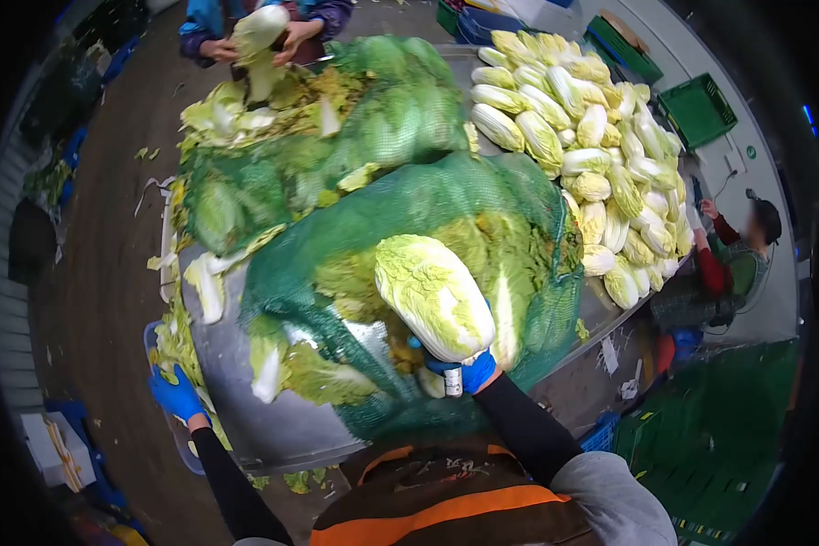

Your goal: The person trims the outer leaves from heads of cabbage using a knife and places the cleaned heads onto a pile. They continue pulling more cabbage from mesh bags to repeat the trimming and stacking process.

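My right hand (469, 371), in a blue glove, grips a trimmed Chinese cabbage (432, 296) by its white base, above the green mesh sack (346, 241). A small white printed piece (453, 381) shows at that hand; what it belongs to I cannot make out. My left hand (178, 394), also blue-gloved, is open with fingers apart over the edge of a blue tub (184, 450) of loose leaves, beside the metal table (291, 437). Untrimmed cabbages and discoloured leaves (346, 282) lie in the sack. Loose cabbage leaves (332, 378) are near the table's front edge.
Trimmed cabbages (591, 164) are piled on the table's right side. Opposite, another person's hands (287, 44) hold a cabbage (262, 41) beside a second mesh sack (391, 100). A co-worker (742, 259) is at the right. Green crates (698, 111) stand by the wall.
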Demonstrator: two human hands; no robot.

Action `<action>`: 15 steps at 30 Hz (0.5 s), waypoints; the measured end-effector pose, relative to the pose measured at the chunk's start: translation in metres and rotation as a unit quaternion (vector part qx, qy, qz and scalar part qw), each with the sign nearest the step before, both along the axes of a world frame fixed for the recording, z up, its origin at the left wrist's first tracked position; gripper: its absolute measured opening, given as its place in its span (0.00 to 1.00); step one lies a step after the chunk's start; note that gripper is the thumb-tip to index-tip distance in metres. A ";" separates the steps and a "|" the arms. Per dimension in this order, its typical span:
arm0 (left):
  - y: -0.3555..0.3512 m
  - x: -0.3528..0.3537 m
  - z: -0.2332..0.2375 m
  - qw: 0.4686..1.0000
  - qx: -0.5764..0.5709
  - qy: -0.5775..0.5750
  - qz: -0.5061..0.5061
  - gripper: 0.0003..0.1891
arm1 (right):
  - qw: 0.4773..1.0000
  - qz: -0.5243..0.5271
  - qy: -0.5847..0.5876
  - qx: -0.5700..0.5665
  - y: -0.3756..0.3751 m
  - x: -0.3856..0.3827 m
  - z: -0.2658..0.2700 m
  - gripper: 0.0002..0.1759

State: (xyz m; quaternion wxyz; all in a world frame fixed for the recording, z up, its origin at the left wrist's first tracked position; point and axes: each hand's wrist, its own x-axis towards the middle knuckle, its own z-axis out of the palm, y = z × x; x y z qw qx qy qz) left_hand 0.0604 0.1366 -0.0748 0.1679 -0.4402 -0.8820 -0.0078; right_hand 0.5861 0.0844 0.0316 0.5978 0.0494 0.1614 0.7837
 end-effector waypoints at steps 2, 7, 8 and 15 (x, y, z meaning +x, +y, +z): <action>0.018 0.062 0.017 0.883 0.218 -0.399 -0.118 0.21 | 0.999 0.030 0.020 0.036 0.011 0.039 0.001 0.38; 0.021 0.370 0.091 0.662 0.260 -0.650 -0.267 0.03 | 0.950 0.004 -0.311 -0.013 0.021 0.140 -0.017 0.37; 0.016 0.420 0.114 0.633 0.250 -0.645 -0.347 0.06 | 0.951 -0.001 -0.310 -0.012 0.021 0.160 -0.020 0.37; 0.030 0.593 0.192 0.589 0.083 -0.623 -0.508 0.16 | 0.947 0.044 -0.318 -0.024 0.001 0.265 -0.022 0.49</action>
